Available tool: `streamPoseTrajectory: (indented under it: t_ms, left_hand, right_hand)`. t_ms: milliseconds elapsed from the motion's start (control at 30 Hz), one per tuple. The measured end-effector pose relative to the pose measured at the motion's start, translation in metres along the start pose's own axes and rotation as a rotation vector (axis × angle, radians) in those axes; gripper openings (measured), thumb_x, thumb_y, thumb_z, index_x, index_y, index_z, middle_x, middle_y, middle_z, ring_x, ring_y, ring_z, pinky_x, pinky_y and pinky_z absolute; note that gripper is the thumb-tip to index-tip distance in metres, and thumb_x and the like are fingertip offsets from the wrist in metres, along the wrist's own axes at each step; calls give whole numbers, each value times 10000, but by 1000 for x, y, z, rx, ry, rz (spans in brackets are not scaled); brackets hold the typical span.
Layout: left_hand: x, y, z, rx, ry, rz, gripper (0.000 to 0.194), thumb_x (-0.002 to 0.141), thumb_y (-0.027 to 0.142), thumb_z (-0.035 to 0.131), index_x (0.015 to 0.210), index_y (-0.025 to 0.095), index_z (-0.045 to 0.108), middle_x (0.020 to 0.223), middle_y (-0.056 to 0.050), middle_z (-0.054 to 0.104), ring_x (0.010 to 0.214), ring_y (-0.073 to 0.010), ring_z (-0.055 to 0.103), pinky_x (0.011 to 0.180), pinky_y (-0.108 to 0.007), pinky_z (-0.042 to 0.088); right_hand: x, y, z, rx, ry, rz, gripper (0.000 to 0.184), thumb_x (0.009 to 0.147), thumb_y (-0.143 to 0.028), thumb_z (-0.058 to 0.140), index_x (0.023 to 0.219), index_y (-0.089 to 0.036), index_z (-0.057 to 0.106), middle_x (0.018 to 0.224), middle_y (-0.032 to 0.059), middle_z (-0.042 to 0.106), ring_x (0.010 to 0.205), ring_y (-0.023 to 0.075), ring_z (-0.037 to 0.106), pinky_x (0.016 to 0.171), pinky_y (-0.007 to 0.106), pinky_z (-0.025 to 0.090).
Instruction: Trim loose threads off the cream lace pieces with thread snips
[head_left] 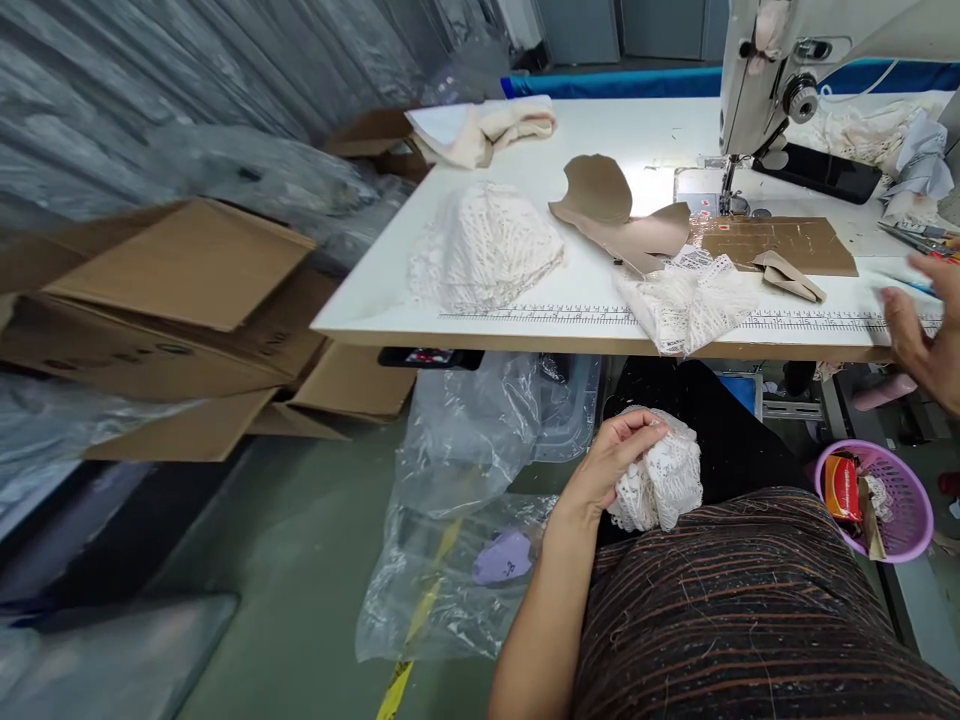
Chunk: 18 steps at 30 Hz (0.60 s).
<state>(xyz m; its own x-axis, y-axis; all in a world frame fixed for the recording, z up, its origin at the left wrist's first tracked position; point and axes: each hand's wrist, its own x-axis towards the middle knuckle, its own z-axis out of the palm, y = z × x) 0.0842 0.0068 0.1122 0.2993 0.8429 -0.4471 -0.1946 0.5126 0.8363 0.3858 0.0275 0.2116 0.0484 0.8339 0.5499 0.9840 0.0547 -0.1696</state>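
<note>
My left hand (619,452) rests on my lap, fingers closed on a bundle of white lace pieces (664,485). At the table's right edge my right hand (921,335) is blurred, its fingers spread, holding nothing, near scissors (919,238). On the white table (390,290) lie a heap of white lace (484,250), a beige fabric piece (611,210) and more white lace (690,300) hanging over the front edge. A sewing machine (772,70) stands at the back right above a brown card (780,245).
Cardboard boxes (172,300) pile up on the left beside grey plastic sheeting. Clear plastic bags (457,500) lie on the floor under the table. A purple basket (892,500) sits at the right. A black phone (821,172) lies near the machine. Cream cloth (499,128) is at the back.
</note>
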Motion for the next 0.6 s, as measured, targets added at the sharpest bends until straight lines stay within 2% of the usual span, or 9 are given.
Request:
streamPoseTrajectory:
  t_ms: [33,67,133,167,233,300,367,500,600]
  left_hand:
    - [1,0,-1,-10,6,-5,337,564,404,865,645,137,675,578,39,578,530,-68,470,533,-194,344]
    - [1,0,-1,-18,8,-11,341,555,404,869,645,138,677,579,40,580,529,-66,473,533,-191,346]
    - [2,0,-2,-26,1,-22,352,542,409,878,649,140,678,581,39,586,525,-67,481,530,-191,351]
    - [2,0,-2,-28,-6,-25,360,544,417,880,655,141,679,585,36,592,526,-70,489,530,-195,357]
    - [1,-1,-3,-23,-21,-27,393,570,476,866,679,144,685,606,21,614,538,-89,518,543,-212,385]
    - [0,-3,-6,10,-10,-10,470,640,600,794,726,146,704,663,-9,653,592,-124,566,591,-242,431]
    - [-1,-5,-13,90,36,34,563,721,707,673,802,153,729,761,-41,693,714,-171,620,688,-281,473]
    - [-7,-9,-30,300,82,132,577,826,711,551,982,183,724,961,-68,718,1004,-240,625,917,-343,450]
    - [-10,-13,-41,439,62,150,473,824,590,646,1089,198,673,1050,-72,705,1081,-244,606,969,-363,435]
  right_hand:
    - [-3,-3,1,31,65,-64,357,924,-323,596,1174,-85,683,1305,291,559,1315,417,451,1053,644,311]
    - [-9,-12,4,137,127,-121,323,921,-284,600,1184,-114,679,1307,258,572,1303,375,477,1066,610,332]
    - [-32,-40,18,518,36,-233,253,918,-214,590,1153,-182,678,1115,149,683,1084,253,635,958,466,487]
    - [-46,-57,28,722,-150,-259,260,922,-225,577,1167,-210,664,1080,109,703,1017,224,662,906,425,524]
    - [-70,-86,51,951,-549,-190,328,908,-313,596,1211,-194,640,1161,118,692,1003,221,663,883,404,537]
    - [-85,-102,73,1123,-817,-22,335,892,-426,600,1097,-173,680,1014,94,722,861,205,662,788,365,542]
    - [-89,-101,87,1241,-986,157,390,846,-538,623,908,-160,696,800,49,693,681,166,603,651,311,499]
    - [-80,-73,89,1366,-992,450,427,713,-594,743,758,-176,668,682,-3,617,616,124,519,624,277,423]
    - [-75,-58,83,1435,-933,580,415,654,-578,796,726,-191,668,679,-11,608,626,122,508,645,278,404]
